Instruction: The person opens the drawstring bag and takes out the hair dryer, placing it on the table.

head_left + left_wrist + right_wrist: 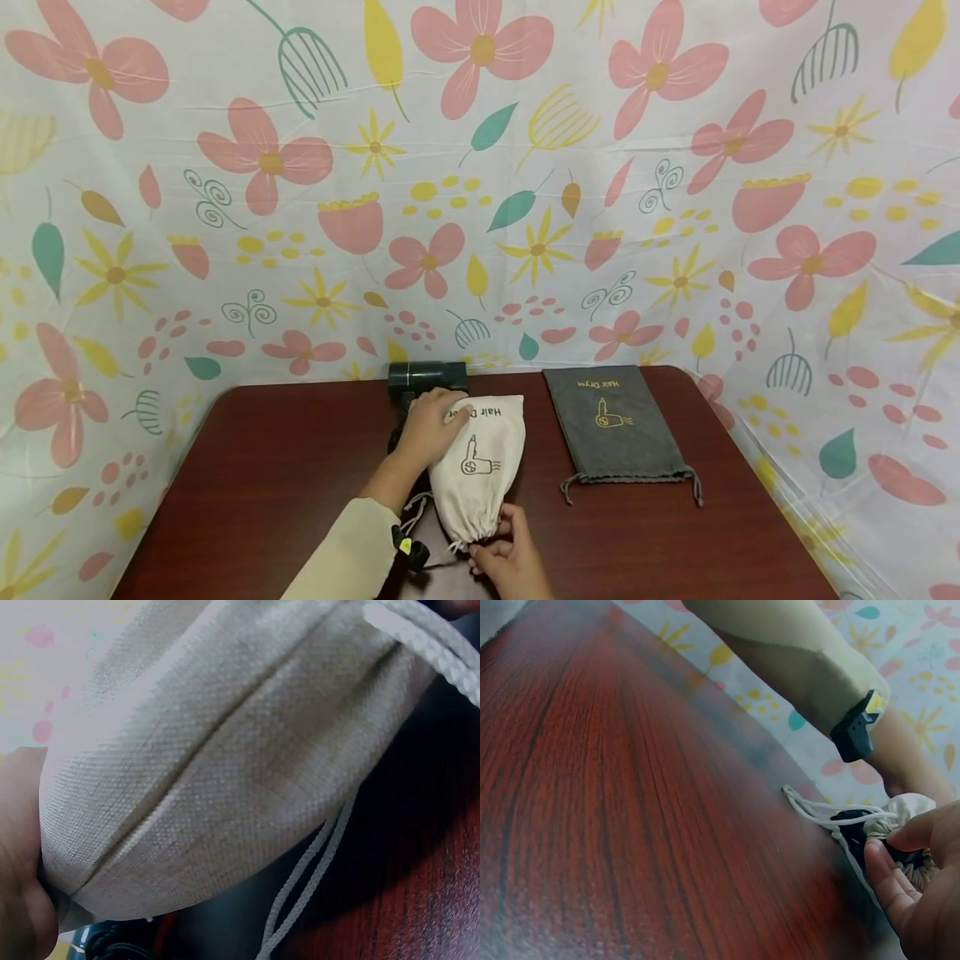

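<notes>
Toward eleven o'clock from the coarse-woven cream bag (pixel 463 500), the smooth black hair dryer (pixel 431 380) lies outside it on the reddish wood-grain table (pixel 285 467), so any bagging looks undone. The left hand (pixel 429 429) grasps the bag's far end at eleven o'clock; the right hand (pixel 517 554) pinches its puckered mouth at five. Whether the braided drawcord (pixel 442 661) needs loosening or tightening, I cannot tell. Between two and three o'clock, a flat, gold-printed grey bag (pixel 637 450) lies untouched.
</notes>
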{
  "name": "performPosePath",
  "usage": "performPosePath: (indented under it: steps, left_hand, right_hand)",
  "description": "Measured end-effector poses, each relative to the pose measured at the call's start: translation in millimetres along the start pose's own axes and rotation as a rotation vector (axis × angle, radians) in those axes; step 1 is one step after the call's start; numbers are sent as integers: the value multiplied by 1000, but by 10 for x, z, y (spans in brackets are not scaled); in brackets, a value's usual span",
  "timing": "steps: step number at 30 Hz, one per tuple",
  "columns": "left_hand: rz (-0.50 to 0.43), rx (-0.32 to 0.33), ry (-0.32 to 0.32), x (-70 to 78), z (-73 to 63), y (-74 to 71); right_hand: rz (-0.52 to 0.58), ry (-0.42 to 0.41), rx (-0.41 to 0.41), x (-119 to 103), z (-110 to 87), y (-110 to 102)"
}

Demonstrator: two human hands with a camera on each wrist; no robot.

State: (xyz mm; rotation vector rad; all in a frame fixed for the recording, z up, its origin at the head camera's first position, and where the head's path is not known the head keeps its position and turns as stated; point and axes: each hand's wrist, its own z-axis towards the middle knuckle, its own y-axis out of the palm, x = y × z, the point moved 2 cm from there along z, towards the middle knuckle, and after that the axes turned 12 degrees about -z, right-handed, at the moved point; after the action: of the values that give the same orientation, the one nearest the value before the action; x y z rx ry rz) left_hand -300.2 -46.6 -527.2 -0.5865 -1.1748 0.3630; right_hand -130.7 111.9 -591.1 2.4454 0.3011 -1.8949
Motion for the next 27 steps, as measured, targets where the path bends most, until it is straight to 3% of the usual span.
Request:
performPosePath:
  steps: [10, 27]
  left_hand:
    - [-31, -37, -29, -95, 12, 165]
    - [-67, -83, -32, -174, 17, 291]
  right_hand:
    - [-1, -17, 24, 23, -9, 20]
    - [-1, -43, 69, 31, -6, 22]
